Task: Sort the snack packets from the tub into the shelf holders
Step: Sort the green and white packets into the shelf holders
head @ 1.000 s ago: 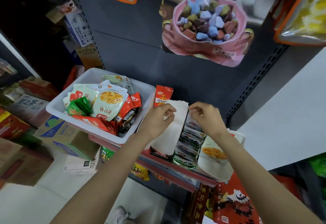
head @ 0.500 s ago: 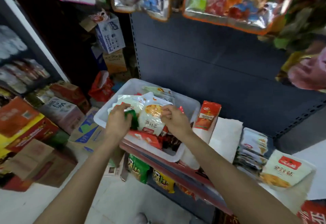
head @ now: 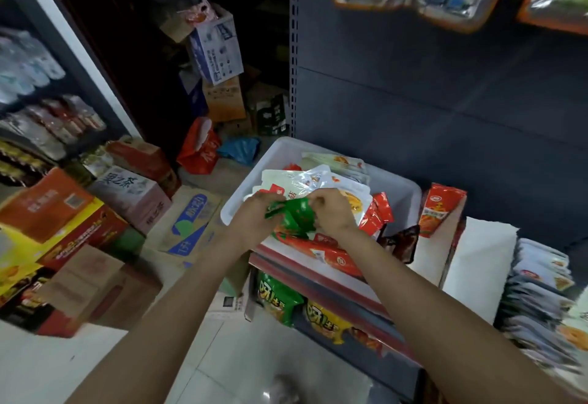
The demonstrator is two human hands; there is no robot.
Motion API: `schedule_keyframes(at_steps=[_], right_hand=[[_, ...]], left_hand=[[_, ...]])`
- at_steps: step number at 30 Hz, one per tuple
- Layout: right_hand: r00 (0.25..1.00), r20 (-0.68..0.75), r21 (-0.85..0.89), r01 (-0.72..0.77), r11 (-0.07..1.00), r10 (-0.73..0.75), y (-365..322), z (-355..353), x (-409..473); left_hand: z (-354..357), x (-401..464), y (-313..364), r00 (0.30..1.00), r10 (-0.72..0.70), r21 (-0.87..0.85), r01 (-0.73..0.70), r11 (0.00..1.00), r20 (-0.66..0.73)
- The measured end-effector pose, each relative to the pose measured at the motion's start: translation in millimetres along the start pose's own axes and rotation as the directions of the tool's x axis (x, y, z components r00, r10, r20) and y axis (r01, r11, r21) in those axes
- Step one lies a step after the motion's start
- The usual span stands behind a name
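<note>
Green snack packets [head: 297,217], bunched above the near side of the white tub [head: 404,192], are pinched from both sides: left hand [head: 254,214] and right hand [head: 332,211], fingers curled onto the foil. White and red packets fill the tub. Right of it, white shelf holders [head: 477,260] carry stacked packets.

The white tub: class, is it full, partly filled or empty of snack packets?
Partly filled: packets cover the white tub floor, walls stand above them.
</note>
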State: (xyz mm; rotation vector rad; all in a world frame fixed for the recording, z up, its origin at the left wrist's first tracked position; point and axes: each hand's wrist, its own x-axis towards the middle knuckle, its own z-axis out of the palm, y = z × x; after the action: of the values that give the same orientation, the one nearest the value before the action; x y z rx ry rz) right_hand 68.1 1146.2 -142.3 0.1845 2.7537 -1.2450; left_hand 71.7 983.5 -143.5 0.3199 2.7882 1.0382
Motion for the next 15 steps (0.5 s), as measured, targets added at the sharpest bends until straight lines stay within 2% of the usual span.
schedule_keyframes(at_steps=[3, 5, 7, 9, 11, 12, 14, 15], right_hand=[[0.984, -0.179, 0.114, -0.004, 0.993, 0.025, 3.8, -28.0, -9.4], [0.959, -0.269, 0.25, -0.018, 0.968, 0.087, 12.6, -50.6, -16.8], [0.949, -0.259, 0.458, -0.041, 0.888, 0.177, 23.2, -71.7, -26.2], [0.953, -0.195, 0.626, -0.061, 0.777, 0.232, 34.5, -91.5, -38.2], [0.956, -0.153, 0.668, -0.087, 0.739, 0.251, 50.9, -110.6, -51.8], [0.957, -0.14, 0.667, -0.098, 0.739, 0.253, 61.5, -119.5, -58.1], [0.964, -0.139, 0.622, -0.093, 0.778, 0.226, 83.2, -138.9, -71.9], [0.968, -0.153, 0.585, -0.074, 0.808, 0.199, 93.1, -149.8, -79.0]], left_hand=[[2.7, -0.2, 8.4, 0.978, -0.071, -0.077, 0.057, 0.995, -0.195], [7.1, 1.0, 24.0, 0.966, -0.089, -0.079, 0.071, 0.994, -0.242], [14.3, 4.3, 48.6, 0.973, -0.145, -0.091, 0.13, 0.987, -0.179], [25.0, 8.9, 76.7, 0.971, -0.235, -0.275, 0.212, 0.938, -0.051], [38.5, 12.6, 104.7, 0.958, -0.278, -0.564, 0.264, 0.782, 0.064], [46.4, 13.5, 117.6, 0.961, -0.268, -0.641, 0.251, 0.725, 0.073], [60.9, 10.9, 146.4, 0.978, -0.207, -0.719, 0.167, 0.675, 0.033], [68.9, 8.3, 160.7, 0.988, -0.151, -0.722, 0.111, 0.683, 0.009]])
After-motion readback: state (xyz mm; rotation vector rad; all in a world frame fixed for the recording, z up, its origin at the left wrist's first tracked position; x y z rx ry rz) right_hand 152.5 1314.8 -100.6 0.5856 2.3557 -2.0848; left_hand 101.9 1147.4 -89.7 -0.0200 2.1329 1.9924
